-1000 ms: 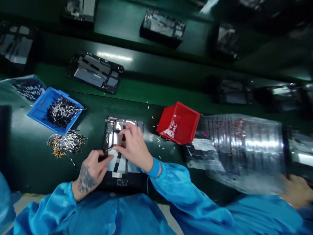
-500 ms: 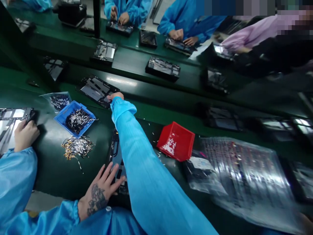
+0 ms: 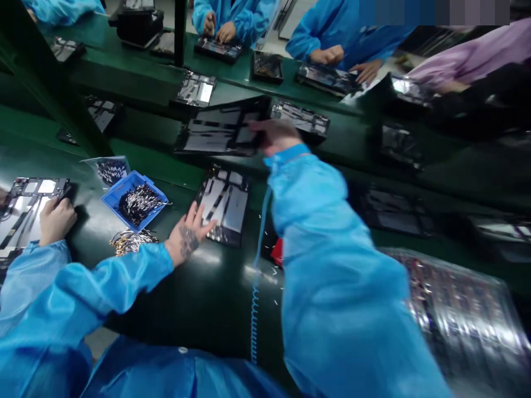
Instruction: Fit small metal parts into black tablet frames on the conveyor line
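1. Holding a dark device frame (image 3: 219,130) by its right edge, the right hand (image 3: 276,135) has its grip closed on that edge; the frame is lifted clear of the bench (image 3: 207,287) and tilted, above the far strip of the green surface. Motion blur hides the exact finger placement.
2. Left hand (image 3: 188,232) lies flat with fingers spread, grip open, fingertips touching the left edge of a second device frame (image 3: 226,202), which rests flat on the bench just below the raised one.
3. A coiled blue cord (image 3: 254,309) hangs down beside the right sleeve (image 3: 332,265).
4. A blue tray (image 3: 135,200) of small dark and silver parts stands just left of the left hand; a loose heap of gold-tipped parts (image 3: 130,241) lies below it, partly hidden by the left sleeve.
5. A red bin (image 3: 277,253) is mostly hidden behind the right sleeve.
6. A clear plastic pack of parts (image 3: 464,309) lies at the right, blurred.
7. A neighbour's hand (image 3: 56,218) at the far left rests on another frame (image 3: 25,204).
8. Further frames lie along the far bench, where other people in blue sleeves (image 3: 244,16) are working.
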{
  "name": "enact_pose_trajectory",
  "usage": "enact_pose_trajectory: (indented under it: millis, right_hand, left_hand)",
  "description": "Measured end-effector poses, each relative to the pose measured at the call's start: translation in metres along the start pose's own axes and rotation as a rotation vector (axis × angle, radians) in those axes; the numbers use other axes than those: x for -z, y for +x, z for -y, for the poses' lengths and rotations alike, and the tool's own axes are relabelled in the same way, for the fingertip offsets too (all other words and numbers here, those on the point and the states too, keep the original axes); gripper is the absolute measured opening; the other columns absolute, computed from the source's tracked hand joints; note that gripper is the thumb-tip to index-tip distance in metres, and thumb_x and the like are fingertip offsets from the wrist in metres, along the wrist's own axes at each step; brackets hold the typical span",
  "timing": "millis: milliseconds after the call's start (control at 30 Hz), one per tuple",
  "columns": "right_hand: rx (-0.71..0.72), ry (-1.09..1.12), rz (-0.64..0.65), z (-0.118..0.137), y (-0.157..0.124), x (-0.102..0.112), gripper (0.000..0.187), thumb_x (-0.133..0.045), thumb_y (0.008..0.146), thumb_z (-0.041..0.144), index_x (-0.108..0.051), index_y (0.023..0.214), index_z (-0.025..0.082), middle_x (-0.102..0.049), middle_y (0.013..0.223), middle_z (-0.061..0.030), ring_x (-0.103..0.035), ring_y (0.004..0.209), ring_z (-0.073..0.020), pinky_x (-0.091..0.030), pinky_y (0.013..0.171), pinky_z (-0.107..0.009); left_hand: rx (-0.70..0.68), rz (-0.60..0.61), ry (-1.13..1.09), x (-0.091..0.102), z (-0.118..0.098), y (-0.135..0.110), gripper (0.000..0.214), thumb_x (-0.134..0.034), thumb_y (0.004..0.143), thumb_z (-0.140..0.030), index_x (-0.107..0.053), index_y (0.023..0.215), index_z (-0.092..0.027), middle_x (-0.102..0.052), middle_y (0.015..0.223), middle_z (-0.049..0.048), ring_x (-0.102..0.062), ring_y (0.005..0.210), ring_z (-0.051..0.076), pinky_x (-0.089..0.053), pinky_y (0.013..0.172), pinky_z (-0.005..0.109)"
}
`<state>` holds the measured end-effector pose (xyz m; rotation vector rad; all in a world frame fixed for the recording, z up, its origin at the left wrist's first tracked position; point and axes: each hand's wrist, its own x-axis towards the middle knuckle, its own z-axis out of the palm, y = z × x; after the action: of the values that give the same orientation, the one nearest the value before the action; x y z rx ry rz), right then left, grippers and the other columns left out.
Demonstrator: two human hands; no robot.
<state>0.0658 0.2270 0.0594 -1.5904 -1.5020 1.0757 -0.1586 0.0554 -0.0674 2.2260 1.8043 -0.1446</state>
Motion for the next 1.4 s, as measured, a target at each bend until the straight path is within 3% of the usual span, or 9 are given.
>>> enact_pose_trajectory:
  millis: [133,200,300,467,567,633,833,1067,1400]
  right_hand:
    - [-0.109,0.099,-0.191,0.004,-0.056,0.108,0.035,-0.049,0.079,0.016,-0.052,0.051,-0.004,-0.063,0.118,-0.0148,-0.062,0.100,-0.0199,-0.040,0.060,-0.026]
    - [-0.231,0.119,-0.333,0.000,-0.090,0.150,0.026,-0.060,0.074,0.012,-0.057,0.051,0.000,-0.069,0.110,-0.0114,-0.065,0.098,-0.0198,-0.040,0.055,-0.027]
    - [-0.336,0.121,-0.173,-0.019,-0.127,0.181,0.007,-0.065,0.075,0.011,-0.068,0.069,0.008,-0.075,0.083,-0.0048,-0.069,0.075,-0.0119,-0.044,0.057,-0.028]
    - [-0.487,0.175,0.452,-0.079,-0.138,0.140,0.032,-0.083,0.056,0.023,-0.063,0.080,0.018,-0.072,0.071,-0.0024,-0.069,0.062,-0.0177,-0.054,0.061,-0.031]
    - [-0.441,0.042,0.785,-0.112,-0.125,0.082,0.034,-0.081,0.059,0.031,-0.060,0.083,0.019,-0.072,0.077,-0.0028,-0.068,0.066,-0.0189,-0.054,0.060,-0.031]
    - [-0.302,-0.196,0.851,-0.126,-0.115,0.046,0.028,-0.075,0.064,0.030,-0.061,0.084,0.018,-0.071,0.077,-0.0021,-0.066,0.068,-0.0183,-0.054,0.062,-0.031]
    - [0.008,-0.575,0.590,-0.145,-0.118,-0.004,0.022,-0.070,0.064,0.016,-0.067,0.085,0.015,-0.063,0.099,-0.0110,-0.057,0.103,-0.0295,-0.041,0.098,-0.047]
    - [0.288,-0.517,0.194,-0.158,-0.192,0.014,0.035,-0.059,0.081,0.039,-0.063,0.110,0.019,-0.054,0.120,-0.0133,-0.050,0.114,-0.0319,-0.040,0.100,-0.053]
    - [0.095,-0.201,0.111,-0.171,-0.259,0.042,0.036,-0.058,0.081,0.053,-0.065,0.107,0.029,-0.053,0.127,-0.0087,-0.051,0.120,-0.0307,-0.044,0.102,-0.054]
  left_hand:
    - [-0.073,0.051,0.038,0.000,-0.070,0.076,0.057,-0.046,0.094,-0.027,-0.027,0.147,-0.032,-0.019,0.159,0.0114,-0.012,0.145,0.039,-0.040,0.103,0.051]
    - [-0.093,0.054,0.036,0.006,-0.079,0.105,0.055,-0.042,0.095,-0.024,-0.028,0.148,-0.028,-0.014,0.159,0.0154,-0.009,0.144,0.041,-0.038,0.103,0.053]
    - [-0.122,0.075,0.033,0.020,-0.068,0.133,0.055,-0.041,0.095,-0.024,-0.027,0.148,-0.026,-0.013,0.159,0.0175,-0.010,0.144,0.043,-0.035,0.105,0.056]
    - [-0.237,0.058,-0.027,0.070,-0.030,0.120,0.061,-0.046,0.094,-0.034,-0.020,0.149,-0.029,-0.027,0.156,0.0115,-0.036,0.137,0.028,-0.034,0.108,0.039]
    - [-0.244,-0.169,-0.120,0.106,0.000,0.064,0.048,-0.043,0.093,-0.036,-0.043,0.138,-0.018,-0.054,0.133,0.0096,-0.053,0.118,0.022,-0.040,0.100,0.033]
    - [-0.110,-0.212,-0.106,0.117,0.018,0.017,0.035,-0.041,0.092,-0.036,-0.064,0.111,-0.016,-0.066,0.105,0.0066,-0.060,0.099,0.021,-0.045,0.090,0.031]
    - [0.271,-0.085,-0.037,0.065,0.047,-0.069,0.028,-0.047,0.085,-0.032,-0.065,0.072,-0.017,-0.063,0.071,0.0071,-0.060,0.074,0.023,-0.044,0.071,0.032]
    - [0.330,-0.107,-0.015,0.028,0.043,-0.063,0.016,-0.054,0.083,-0.031,-0.062,0.076,-0.019,-0.063,0.086,0.0087,-0.059,0.097,0.027,-0.044,0.084,0.036]
    - [0.383,-0.053,-0.067,0.026,0.052,-0.055,0.028,-0.057,0.090,-0.036,-0.061,0.107,-0.013,-0.064,0.106,0.0066,-0.063,0.094,0.020,-0.054,0.082,0.040]
